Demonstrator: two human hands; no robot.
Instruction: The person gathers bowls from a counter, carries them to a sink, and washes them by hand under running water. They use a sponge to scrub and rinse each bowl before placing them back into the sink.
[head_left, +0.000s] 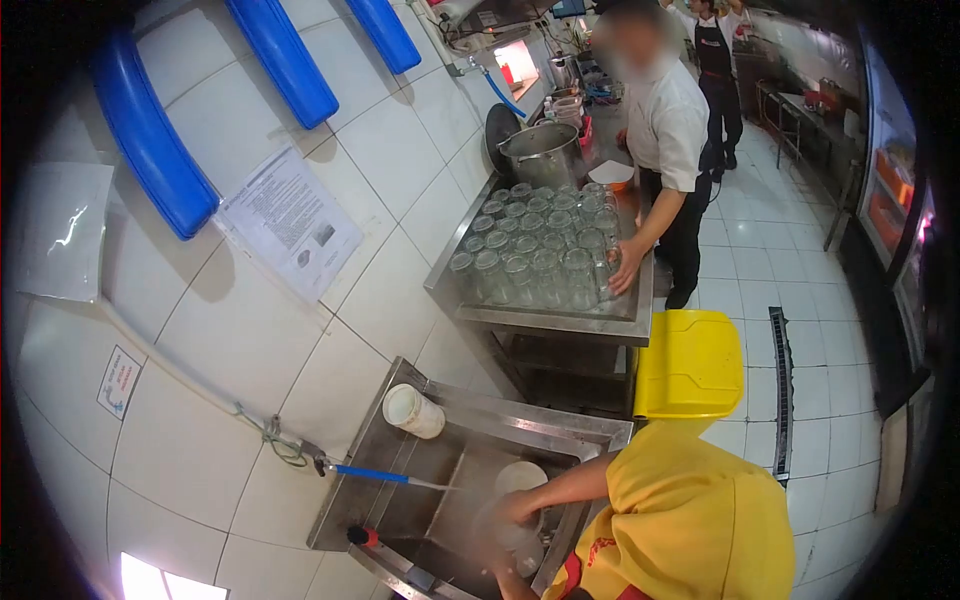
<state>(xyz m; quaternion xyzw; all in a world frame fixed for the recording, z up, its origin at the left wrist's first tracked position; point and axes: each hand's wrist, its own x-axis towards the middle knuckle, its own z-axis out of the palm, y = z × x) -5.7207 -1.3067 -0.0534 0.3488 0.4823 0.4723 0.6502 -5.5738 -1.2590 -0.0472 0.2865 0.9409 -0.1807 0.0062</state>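
Note:
In the metal sink (470,480), both hands are close together and smeared by blur. My right hand (518,508) reaches in from a yellow sleeve (640,470), beside a round whitish container (520,478). Lower in the view, my left hand (490,558) is near a pale, glassy object (525,550) whose shape is unclear. The fingers of both hands are too blurred to show a grip. A blue hose (370,472) with a pale end points toward them from the wall side. A white tub (413,411) stands at the sink's upper corner.
Rows of upside-down glass mugs (540,235) cover a metal table (560,322), with a large pot (542,150) behind. A person in white (665,125) touches the mugs' edge. A yellow bin (690,365) stands beside the table. Another person (715,65) is farther back.

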